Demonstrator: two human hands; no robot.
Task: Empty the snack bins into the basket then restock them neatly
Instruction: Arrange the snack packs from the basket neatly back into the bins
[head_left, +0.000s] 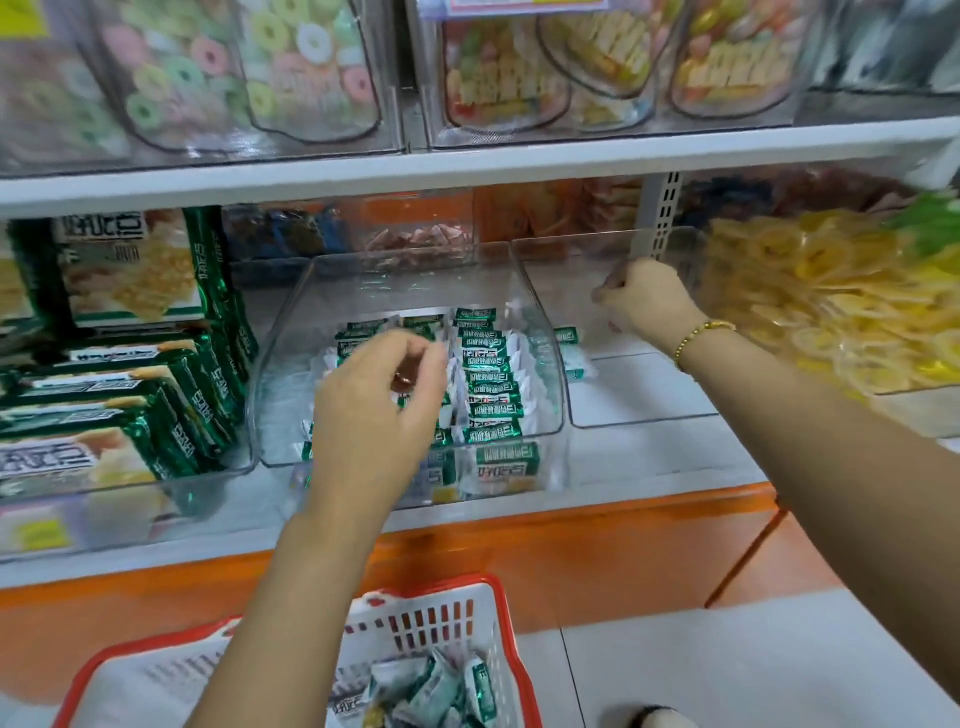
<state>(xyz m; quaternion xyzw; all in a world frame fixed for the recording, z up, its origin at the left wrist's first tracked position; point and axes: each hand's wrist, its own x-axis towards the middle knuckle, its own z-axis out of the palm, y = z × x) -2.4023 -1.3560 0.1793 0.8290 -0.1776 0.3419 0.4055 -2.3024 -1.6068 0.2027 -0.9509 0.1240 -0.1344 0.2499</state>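
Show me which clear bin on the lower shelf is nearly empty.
The near-empty bin that the right hand grips, between the bin of small green packets and the lemon slices. The others hold far more; it has a packet or two.

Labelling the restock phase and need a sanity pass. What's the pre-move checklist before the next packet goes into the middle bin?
1. Middle bin has room: ok, its left part is bare.
2. Packets in it lined up: ok, neat rows on the right side.
3. Left hand holds a packet: cannot tell, it is blurred, with fingers curled over the rows.
4. Right hand steadies the right bin: ok, fingers curled on its wall.
5. Basket has stock: ok, more lie in it.
6. No strays: not ok, a loose packet lies past the middle bin's right wall.
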